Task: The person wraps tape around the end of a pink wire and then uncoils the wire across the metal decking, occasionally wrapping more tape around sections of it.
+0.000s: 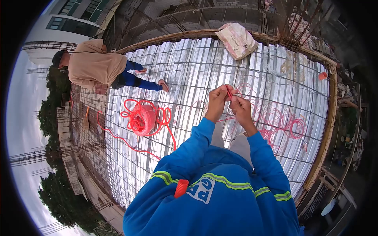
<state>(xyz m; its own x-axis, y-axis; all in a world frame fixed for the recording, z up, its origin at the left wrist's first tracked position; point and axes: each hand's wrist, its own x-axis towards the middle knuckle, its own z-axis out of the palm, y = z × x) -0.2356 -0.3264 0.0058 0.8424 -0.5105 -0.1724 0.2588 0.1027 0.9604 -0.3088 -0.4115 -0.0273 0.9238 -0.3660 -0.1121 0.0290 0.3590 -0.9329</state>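
My left hand (216, 103) and my right hand (241, 111) are close together in front of me, fingers pinched. A short length of red wire (229, 93) shows between the fingertips of both hands. Loose loops of thin pinkish-red wire (293, 126) lie on the ribbed metal decking (189, 84) to the right, and strands pass beneath my hands. Off to the left sits a plastic-wrapped coil of red corrugated tubing (142, 119), with curled lengths spilling out around it.
Steel bars form a grid over the decking, edged by timber (335, 100). A Holcim sack (237, 40) lies at the far edge, and an orange-red tube piece (322, 76) at the right. Another person (96, 65) stands at left. Red tubing (130, 146) trails leftward.
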